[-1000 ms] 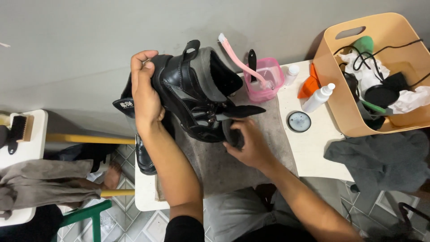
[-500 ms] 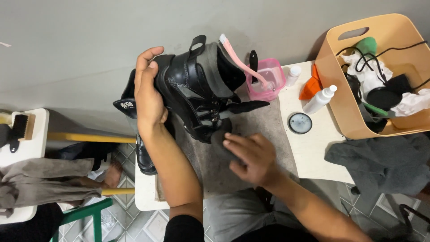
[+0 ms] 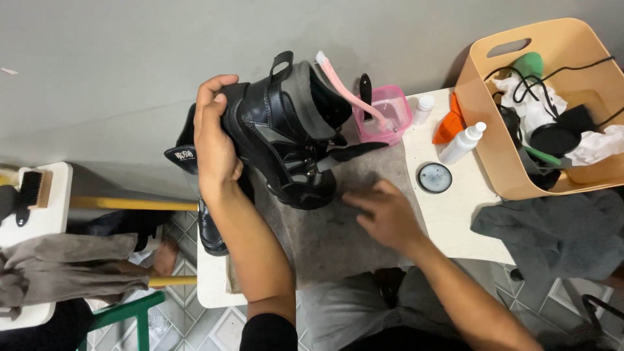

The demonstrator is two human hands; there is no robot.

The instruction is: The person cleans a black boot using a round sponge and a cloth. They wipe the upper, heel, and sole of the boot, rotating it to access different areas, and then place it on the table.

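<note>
Item count, work surface and surrounds.
Two black leather boots: one (image 3: pixel 286 130) gripped by the left hand (image 3: pixel 214 140), one (image 3: pixel 211 227) below that wrist. One pink plastic cup (image 3: pixel 383 114) above the right hand (image 3: pixel 387 214). One pink-handled toothbrush (image 3: pixel 344 88). Two white bottles (image 3: pixel 461 143) (image 3: pixel 422 109). One round tin (image 3: pixel 434 177). One tan plastic basket (image 3: pixel 481 130). One grey cloth (image 3: pixel 552 227).

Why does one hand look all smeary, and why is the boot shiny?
In the head view, the right hand is blurred, its fingers smeared over the grey mat. The left hand gripping the black boot looks sharp. Soft light glints on the boot's leather, and a dim shadow falls on the wall behind.
</note>
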